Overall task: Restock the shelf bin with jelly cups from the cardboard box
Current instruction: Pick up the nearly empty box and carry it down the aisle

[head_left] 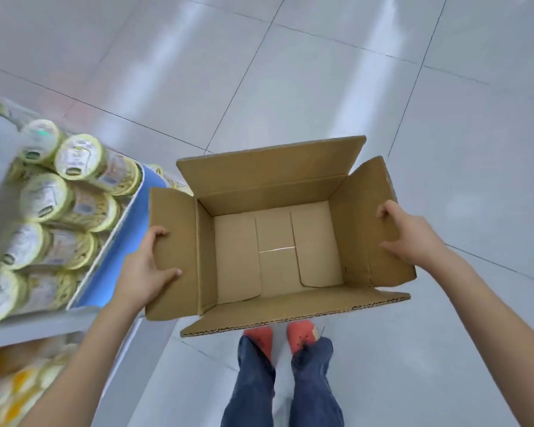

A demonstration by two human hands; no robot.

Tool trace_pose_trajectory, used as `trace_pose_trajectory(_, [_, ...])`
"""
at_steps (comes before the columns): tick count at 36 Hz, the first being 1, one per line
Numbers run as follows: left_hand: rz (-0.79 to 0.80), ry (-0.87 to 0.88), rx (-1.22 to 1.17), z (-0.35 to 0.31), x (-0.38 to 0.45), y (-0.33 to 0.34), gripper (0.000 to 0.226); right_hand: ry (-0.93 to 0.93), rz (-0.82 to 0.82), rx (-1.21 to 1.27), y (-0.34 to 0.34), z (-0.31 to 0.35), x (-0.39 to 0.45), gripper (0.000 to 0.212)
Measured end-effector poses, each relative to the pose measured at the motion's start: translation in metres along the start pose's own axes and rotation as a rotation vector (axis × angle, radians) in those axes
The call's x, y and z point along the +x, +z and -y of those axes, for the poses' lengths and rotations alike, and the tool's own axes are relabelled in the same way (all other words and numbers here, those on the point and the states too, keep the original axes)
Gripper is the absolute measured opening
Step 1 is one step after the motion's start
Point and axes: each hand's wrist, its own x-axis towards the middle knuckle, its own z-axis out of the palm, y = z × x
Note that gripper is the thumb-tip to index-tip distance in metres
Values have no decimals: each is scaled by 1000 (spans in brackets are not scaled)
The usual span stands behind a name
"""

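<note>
Left hand fingers curl over the left flap of the cardboard box, thumb on top; right hand grips the right flap likewise. The box, at frame centre, shows a bare bottom. Jelly cups fill the shelf bin at left, above grey floor tiles and red shoes.
</note>
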Motion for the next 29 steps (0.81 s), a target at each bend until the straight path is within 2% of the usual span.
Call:
trace_pose_trajectory(7, [83, 57, 19, -73, -58, -76, 72, 56, 8, 64, -90, 6, -97, 46])
trace_pose_trajectory(13, [51, 103, 34, -109, -78, -115, 74, 28, 5, 77, -132, 19, -123, 47])
trace_pose_trajectory(21, [-35, 86, -17, -138, -51, -158, 73, -69, -35, 39, -187, 70, -78, 51])
trace_pose_trajectory(29, [-89, 50, -97, -153, 32, -199, 73, -147, -23, -9, -243, 140, 20, 48])
